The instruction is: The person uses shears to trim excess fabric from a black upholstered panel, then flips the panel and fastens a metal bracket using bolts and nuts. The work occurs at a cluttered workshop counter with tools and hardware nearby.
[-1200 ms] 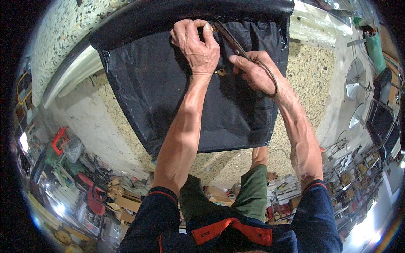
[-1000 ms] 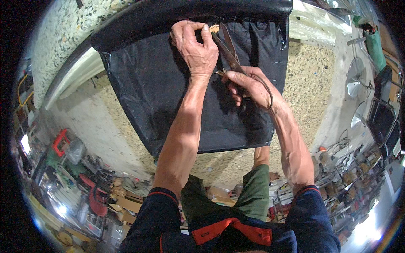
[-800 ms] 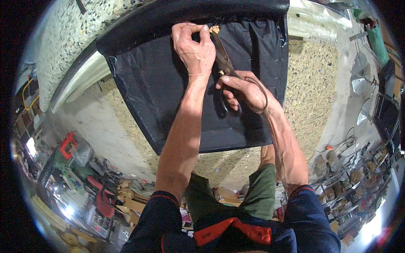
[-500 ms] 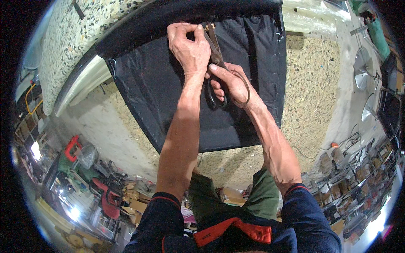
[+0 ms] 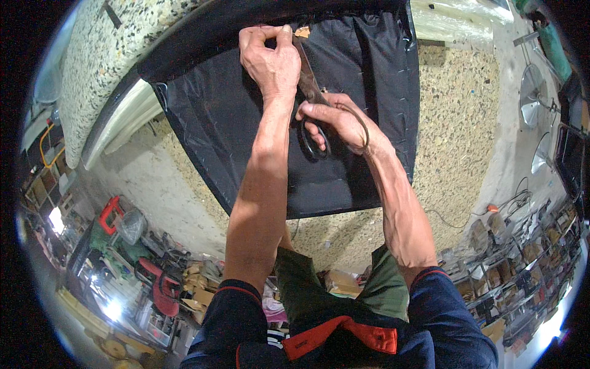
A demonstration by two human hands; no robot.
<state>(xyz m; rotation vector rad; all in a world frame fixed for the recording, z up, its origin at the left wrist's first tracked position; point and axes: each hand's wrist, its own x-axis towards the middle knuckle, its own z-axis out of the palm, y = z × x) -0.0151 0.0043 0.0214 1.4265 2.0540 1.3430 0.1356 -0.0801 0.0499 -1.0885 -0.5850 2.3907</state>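
Scissors (image 5: 312, 77) are being held in the right hand (image 5: 335, 122), closed around the handles, with one big loop passing round the back of the hand. The blades look about together and are pointed up over the black cloth (image 5: 335, 194), near its upper edge. That edge is being pinched by the thumb and forefinger of the left hand (image 5: 270, 64), just left of the blades; how much cloth is caught is hidden. A small tan scrap (image 5: 302, 32) can be seen by the blade tips.

The cloth is laid over a speckled foam sheet (image 5: 455, 129), which shows past its right and bottom edges. As for storage, a rack (image 5: 522, 261) is seen well below and right of the cloth, filled with brownish bits too small to make out. Below the cloth, between the legs, a cardboard box (image 5: 343, 284) is half hidden, contents impossible to tell.
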